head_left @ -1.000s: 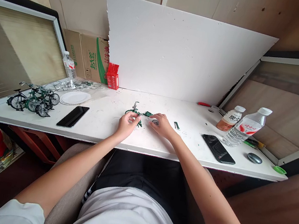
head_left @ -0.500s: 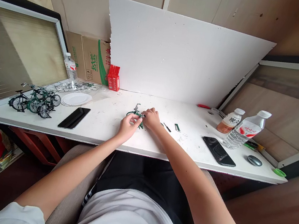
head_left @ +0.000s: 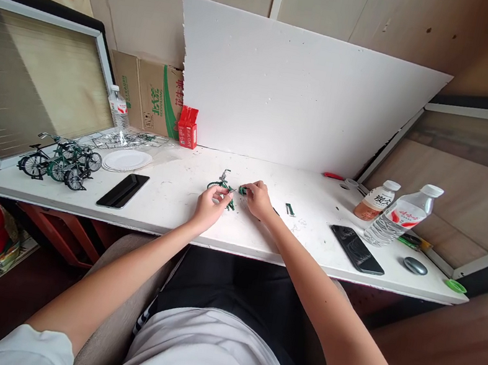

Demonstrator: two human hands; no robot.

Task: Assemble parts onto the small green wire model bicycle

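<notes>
My left hand (head_left: 210,208) is pinched on a small green model bicycle (head_left: 223,184), whose handlebar end points up and away from me. My fingers and the bicycle's small size hide much of its lower part. Just to the right, my right hand (head_left: 258,200) has its fingers closed on a small green piece (head_left: 242,190), a short gap from the bicycle. A flat green part (head_left: 289,209) lies on the white table (head_left: 175,195) to the right of that hand.
Several model bicycles (head_left: 58,162) cluster at the left, near a white plate (head_left: 127,160) and a black phone (head_left: 123,191). On the right are a second phone (head_left: 357,250), a drink bottle (head_left: 377,201), a water bottle (head_left: 403,215) and a mouse (head_left: 415,265). A white board (head_left: 307,93) stands behind.
My right hand has moved right, away from the bicycle and my left hand, and a small green piece now shows at its fingertips. My left hand stays on the bicycle.
</notes>
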